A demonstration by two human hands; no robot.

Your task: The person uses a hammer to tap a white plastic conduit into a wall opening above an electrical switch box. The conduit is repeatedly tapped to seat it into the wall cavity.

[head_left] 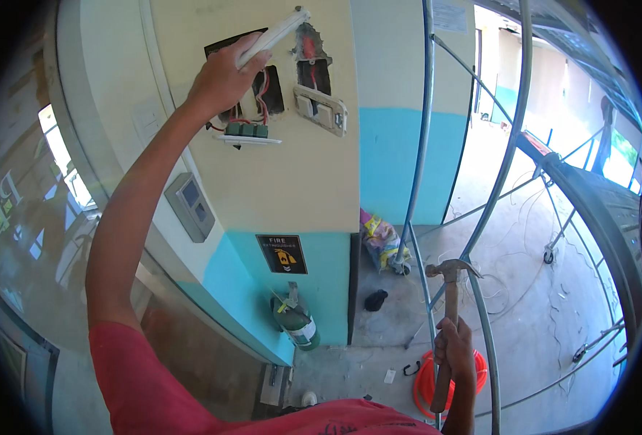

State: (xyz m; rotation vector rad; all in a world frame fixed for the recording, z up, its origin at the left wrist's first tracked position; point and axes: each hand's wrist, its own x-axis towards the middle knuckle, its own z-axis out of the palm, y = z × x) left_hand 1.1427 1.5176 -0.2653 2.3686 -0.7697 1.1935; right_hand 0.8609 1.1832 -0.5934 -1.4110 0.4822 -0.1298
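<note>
My left hand is raised to the cream wall, closed around a long white strip-like piece; I cannot make out its exact kind. Its far end lies against the wall just above a rough chipped hole with red conduit inside. Below that hole, a white switch plate hangs tilted in front of a wall box. Beside it, another plate with green switch modules dangles on red and white wires from open boxes. Low on the right, my right hand grips the wooden handle of a claw hammer, head up.
Metal scaffolding stands close on the right, with castors on the grey floor. A coil of orange hose lies beneath my right hand. A green fire extinguisher stands below a black sign. Glass panels are at left.
</note>
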